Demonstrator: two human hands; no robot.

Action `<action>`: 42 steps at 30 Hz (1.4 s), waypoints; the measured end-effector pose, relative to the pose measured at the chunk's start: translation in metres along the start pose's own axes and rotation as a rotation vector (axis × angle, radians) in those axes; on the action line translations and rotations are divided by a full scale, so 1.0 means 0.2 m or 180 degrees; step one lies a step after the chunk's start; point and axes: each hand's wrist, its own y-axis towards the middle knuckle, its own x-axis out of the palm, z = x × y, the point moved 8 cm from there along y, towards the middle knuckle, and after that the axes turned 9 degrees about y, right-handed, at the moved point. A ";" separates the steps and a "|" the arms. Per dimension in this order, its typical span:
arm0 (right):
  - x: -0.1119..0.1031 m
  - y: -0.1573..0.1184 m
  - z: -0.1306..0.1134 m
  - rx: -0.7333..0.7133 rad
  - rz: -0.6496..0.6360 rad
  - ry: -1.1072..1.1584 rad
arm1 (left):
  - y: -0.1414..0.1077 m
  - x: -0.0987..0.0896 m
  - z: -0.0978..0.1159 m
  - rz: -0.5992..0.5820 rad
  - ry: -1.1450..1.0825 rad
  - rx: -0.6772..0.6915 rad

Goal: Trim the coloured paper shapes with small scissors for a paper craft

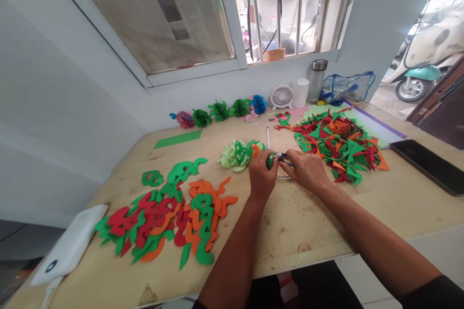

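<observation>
My left hand (pixel 261 177) is closed on a small green paper piece (pixel 270 160) above the middle of the table. Just beside it, my right hand (pixel 307 169) grips a small black tool with a shiny part (pixel 282 156); its exact kind is hard to make out. The tool's tip meets the green paper between my fingers. A pale-green and dark-green paper flower (pixel 239 154) lies left of my left hand, with an orange piece (pixel 256 148) at its side. Behind my hands a white pen (pixel 268 137) points away. Part of a white ring (pixel 283 177) shows under my right hand.
Wavy green, red and orange paper cutouts (pixel 155 217) pile up at left. Paper scraps (pixel 340 137) heap at right, near a phone (pixel 429 164). Along the wall stand paper flowers (pixel 219 111), a small fan (pixel 282 97) and a bottle (pixel 317 82). A white device (pixel 72 246) sits front left.
</observation>
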 end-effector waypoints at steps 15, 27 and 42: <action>0.01 0.01 0.02 0.0113 -0.0045 0.0043 | 0.01 0.02 -0.05 -0.0123 -0.0223 -0.0229; 0.08 0.01 0.05 0.0253 -0.0282 0.0164 | -0.05 0.17 -0.12 -0.0559 -0.3365 -0.2073; 0.03 0.03 0.09 0.0261 0.0072 0.1089 | -0.05 0.17 -0.06 -0.0776 -0.3551 -0.1922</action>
